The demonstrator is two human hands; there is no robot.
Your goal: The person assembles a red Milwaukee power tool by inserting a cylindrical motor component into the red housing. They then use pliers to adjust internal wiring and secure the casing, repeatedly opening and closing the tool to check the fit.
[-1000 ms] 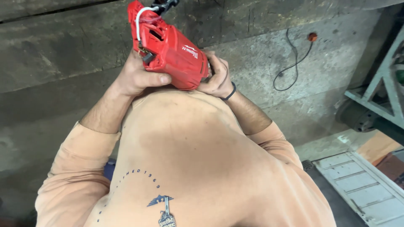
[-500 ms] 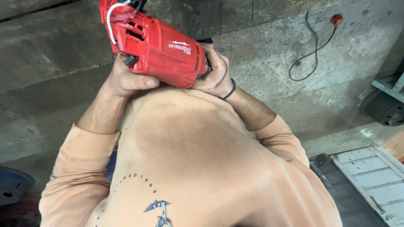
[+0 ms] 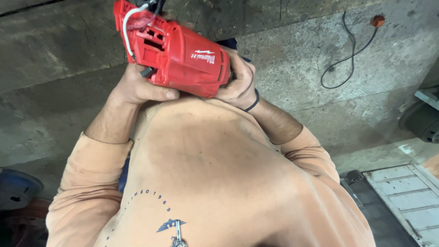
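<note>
A person holds a red power tool (image 3: 183,57) up in front of their chest with both hands. The tool has a boxy red plastic body with open slots at one end, and a white wire (image 3: 125,32) loops along that end. The left hand (image 3: 135,87) wraps around the underside of the tool near the slotted end, its fingers clamped on the red body, and the thumb lies flat along the bottom edge. The right hand (image 3: 240,84) grips the other end of the tool, fingers curled tight on it, though the tips are hidden behind the body, so it is hard to say just where they press. A dark band (image 3: 253,101) sits on the right wrist. Both arms wear the pushed-up sleeves of a peach sweatshirt (image 3: 215,174), which fills the lower half of the view and has a small dark blue print low down. Behind the tool is a grey concrete floor (image 3: 55,59), stained and cracked. A thin black cord (image 3: 343,59) lies on it in curls well off to the right, ending at a small orange piece (image 3: 377,20). A pale slatted panel (image 3: 404,196) lies at the lower right corner.
</note>
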